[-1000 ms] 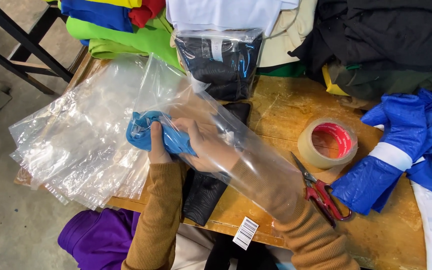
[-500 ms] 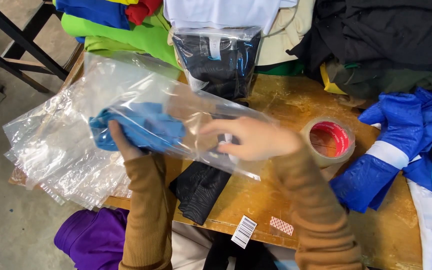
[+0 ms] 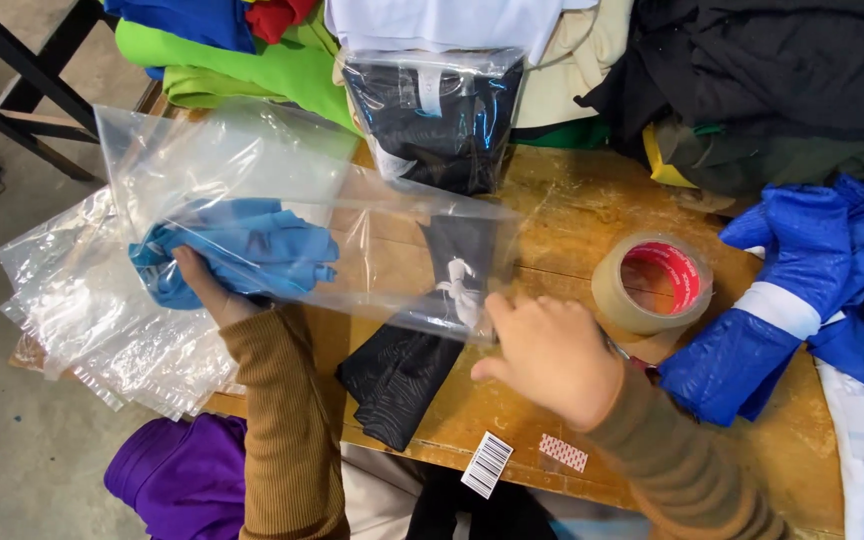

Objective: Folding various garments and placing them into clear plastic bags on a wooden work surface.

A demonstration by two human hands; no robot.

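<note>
A roll of tan tape (image 3: 652,285) with a red core is seen lying flat near the right edge of the wooden bench (image 3: 562,200). A stack of empty clear bags (image 3: 102,320) overhangs the left edge. At the far edge, a bagged black garment (image 3: 437,110) stands against piled green (image 3: 252,75), white (image 3: 452,25) and black (image 3: 772,70) clothes. A black garment (image 3: 402,375) is draped over the near edge, with a barcode sticker (image 3: 489,465) just beside it. Blue and white fabric (image 3: 802,290) is heaped at the right edge. Purple cloth (image 3: 172,475) is seen below the near left corner.
</note>
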